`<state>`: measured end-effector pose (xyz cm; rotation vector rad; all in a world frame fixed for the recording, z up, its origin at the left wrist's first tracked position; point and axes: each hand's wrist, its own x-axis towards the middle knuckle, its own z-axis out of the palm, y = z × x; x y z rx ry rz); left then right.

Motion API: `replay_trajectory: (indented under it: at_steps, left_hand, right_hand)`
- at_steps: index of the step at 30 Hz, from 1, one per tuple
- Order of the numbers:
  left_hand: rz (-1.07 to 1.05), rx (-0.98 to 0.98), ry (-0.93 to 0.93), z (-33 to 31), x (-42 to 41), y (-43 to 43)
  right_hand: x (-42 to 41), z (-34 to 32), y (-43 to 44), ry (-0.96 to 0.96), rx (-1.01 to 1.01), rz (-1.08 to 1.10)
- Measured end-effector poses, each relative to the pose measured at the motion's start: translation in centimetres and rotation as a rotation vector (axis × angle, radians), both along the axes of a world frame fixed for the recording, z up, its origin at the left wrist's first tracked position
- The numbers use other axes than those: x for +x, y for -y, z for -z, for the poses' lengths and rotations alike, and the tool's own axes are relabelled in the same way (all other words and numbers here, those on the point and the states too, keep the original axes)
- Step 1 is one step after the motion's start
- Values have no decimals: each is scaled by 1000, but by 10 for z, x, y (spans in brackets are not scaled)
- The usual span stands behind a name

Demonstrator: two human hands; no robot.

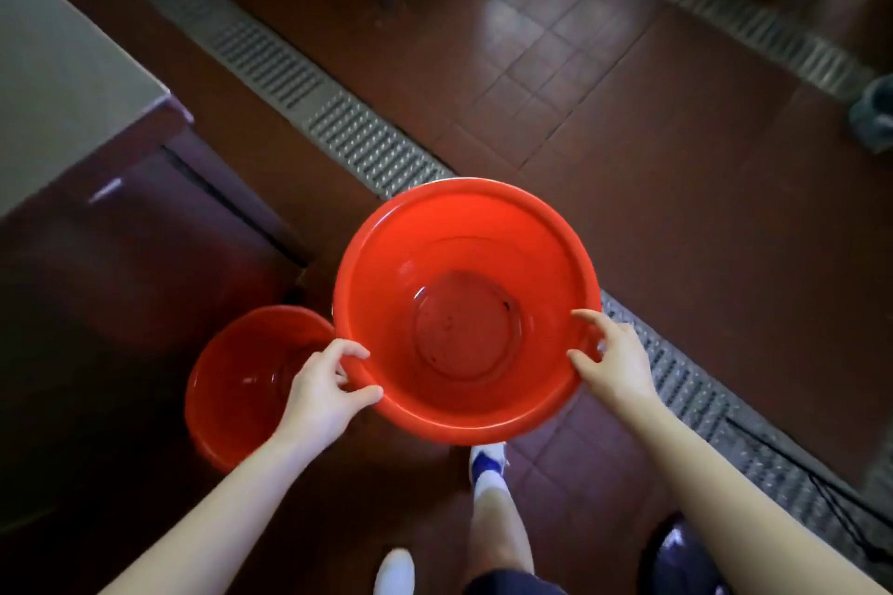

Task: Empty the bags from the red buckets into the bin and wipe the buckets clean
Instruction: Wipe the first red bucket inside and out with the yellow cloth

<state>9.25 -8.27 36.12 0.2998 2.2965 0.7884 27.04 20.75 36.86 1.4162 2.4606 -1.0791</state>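
I hold a red bucket [464, 304] in the air above the tiled floor, its mouth facing up at me. It has no bag in it, and dark specks dot its round bottom. My left hand [324, 394] pinches the rim on the near left, thumb inside and fingers curled over the edge. My right hand [613, 358] is at the rim on the near right with fingers spread and loosely bent against the outer wall. A second red bucket [241, 382], also without a bag, stands on the floor to the lower left, partly hidden behind my left hand.
A metal drain grate [338, 126] runs diagonally across the red-brown tiles under the held bucket. A steel counter [58, 77] with a dark cabinet stands at left. My legs and white shoes [488, 464] are below. A dark round object [676, 556] sits at bottom right.
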Motion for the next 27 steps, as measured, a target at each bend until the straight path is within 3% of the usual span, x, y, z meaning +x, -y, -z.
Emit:
replay_trajectory:
  at_steps: [7, 12, 19, 27]
  left_hand:
    - [-156, 164, -190, -114, -127, -112]
    - [-345, 315, -331, -176, -225, -127]
    - [-607, 469, -523, -251, -361, -82]
    - [-873, 470, -673, -320, -459, 6]
  right_hand:
    - [-157, -124, -131, -234, 96, -118]
    - [-308, -217, -171, -384, 164, -319]
    - [-525, -308, -141, -615, 197, -579]
    - [-728, -385, -40, -723, 148, -910]
